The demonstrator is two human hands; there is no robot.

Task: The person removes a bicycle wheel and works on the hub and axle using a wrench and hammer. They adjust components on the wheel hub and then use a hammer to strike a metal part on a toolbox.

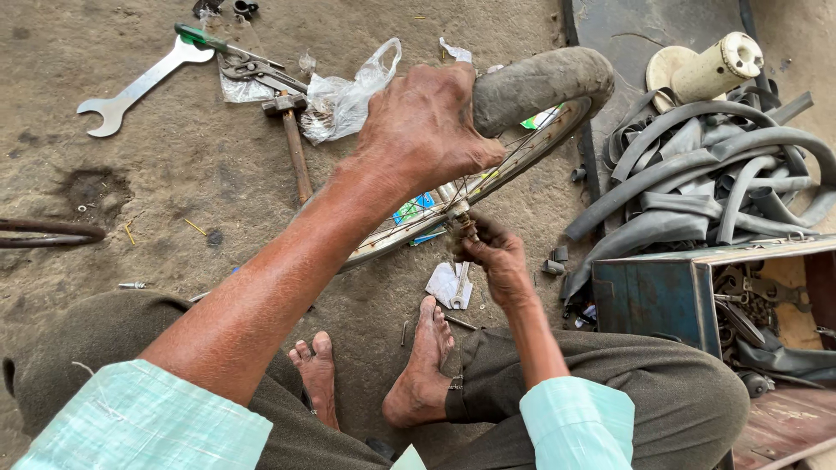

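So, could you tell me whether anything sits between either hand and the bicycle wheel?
Nothing visible does. The left hand already grips the wheel's tyre at the rim, and the right hand has its fingers on the rusty hub at the wheel's centre. The hammer and wrench lie apart on the ground.

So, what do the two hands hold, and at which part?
Left hand grips the bicycle wheel at its tyre; right hand pinches its hub.

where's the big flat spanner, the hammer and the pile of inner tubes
big flat spanner (139, 84), head view, middle of its flat silver shaft
hammer (297, 155), head view, on the wooden handle below the head
pile of inner tubes (697, 178), head view, a grey tube mid-pile
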